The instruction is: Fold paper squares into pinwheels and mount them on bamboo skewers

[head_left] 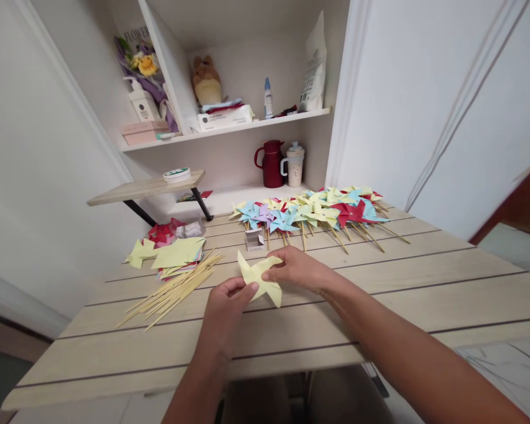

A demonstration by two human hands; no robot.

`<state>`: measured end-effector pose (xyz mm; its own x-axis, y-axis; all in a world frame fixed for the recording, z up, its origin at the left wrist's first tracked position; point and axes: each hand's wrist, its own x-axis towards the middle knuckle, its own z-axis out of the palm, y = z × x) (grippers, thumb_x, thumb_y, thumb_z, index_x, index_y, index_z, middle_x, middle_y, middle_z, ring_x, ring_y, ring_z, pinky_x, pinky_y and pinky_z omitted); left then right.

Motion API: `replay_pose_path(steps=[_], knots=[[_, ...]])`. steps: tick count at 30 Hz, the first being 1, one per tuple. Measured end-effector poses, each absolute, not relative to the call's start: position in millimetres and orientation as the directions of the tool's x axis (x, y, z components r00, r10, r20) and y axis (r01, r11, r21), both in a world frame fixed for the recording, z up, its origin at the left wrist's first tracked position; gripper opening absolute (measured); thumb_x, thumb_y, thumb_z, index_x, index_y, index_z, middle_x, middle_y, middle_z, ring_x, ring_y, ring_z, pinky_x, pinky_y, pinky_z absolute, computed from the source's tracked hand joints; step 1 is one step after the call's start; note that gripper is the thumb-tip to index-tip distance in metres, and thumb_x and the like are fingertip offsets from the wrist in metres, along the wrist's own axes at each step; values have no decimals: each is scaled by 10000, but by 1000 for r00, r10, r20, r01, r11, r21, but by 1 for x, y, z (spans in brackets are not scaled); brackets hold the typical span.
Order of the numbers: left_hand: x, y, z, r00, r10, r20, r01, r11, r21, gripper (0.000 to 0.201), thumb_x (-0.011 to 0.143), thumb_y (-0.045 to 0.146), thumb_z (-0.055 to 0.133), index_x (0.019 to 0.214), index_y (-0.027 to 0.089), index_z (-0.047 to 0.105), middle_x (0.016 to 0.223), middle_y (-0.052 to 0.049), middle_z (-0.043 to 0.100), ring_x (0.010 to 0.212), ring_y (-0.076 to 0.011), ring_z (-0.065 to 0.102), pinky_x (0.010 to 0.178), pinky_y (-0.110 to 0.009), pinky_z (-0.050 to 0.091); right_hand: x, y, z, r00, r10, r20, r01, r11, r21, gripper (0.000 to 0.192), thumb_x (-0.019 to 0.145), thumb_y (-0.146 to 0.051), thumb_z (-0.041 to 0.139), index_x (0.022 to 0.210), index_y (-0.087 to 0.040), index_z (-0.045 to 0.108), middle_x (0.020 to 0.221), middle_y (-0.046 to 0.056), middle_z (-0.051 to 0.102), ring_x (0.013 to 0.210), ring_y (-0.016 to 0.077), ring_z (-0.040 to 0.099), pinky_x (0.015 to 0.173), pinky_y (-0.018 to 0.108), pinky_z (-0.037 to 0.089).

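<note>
Pinched between both hands, a pale yellow paper pinwheel head (257, 272) sits just above the near part of the slatted tabletop (300, 347). Left of it, the left hand (229, 299) grasps the lower-left side, thumb on top close to the middle, its other fingers partly hidden. On the other side, the right hand (295, 268) holds the upper-right blade, thumb pressed near the centre; whether those fingertips also hold something tiny, I cannot tell.

Such folded paper should be very light, springy along its folds but easily creased or torn, and hardly slippery. Gripping it close to the centre, where the folds meet, looks safest; squeezing the blade tips would probably flatten their curl.

Farthest left of the grip lies a loose yellow paper pinwheel (140, 253), next to a stack of coloured paper sheets (179, 252), yellow on top. Between that stack and the left hand, a loose bundle of thin wooden sticks (176, 290) slants across the slats. Just beyond the grip stands a small clear box (255, 245). Beyond and to the right, many multicoloured pinwheels on sticks (309, 212) lie heaped, their sticks mostly pointing nearer.
</note>
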<state>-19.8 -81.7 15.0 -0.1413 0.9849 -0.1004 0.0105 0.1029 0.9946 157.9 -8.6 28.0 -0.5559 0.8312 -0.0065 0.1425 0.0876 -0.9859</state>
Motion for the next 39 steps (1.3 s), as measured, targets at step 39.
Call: replay_pose_path(steps=[39], knots=[[-4, -15, 5, -175, 973, -149, -417, 64, 907, 285, 584, 230, 871, 809, 111, 743, 841, -85, 754, 750, -154, 662, 712, -261, 489, 196, 21, 33, -26, 966, 258, 187, 258, -948, 293, 771, -474, 625, 800, -183, 634, 636, 14, 633, 634, 168, 554, 626, 286, 412]])
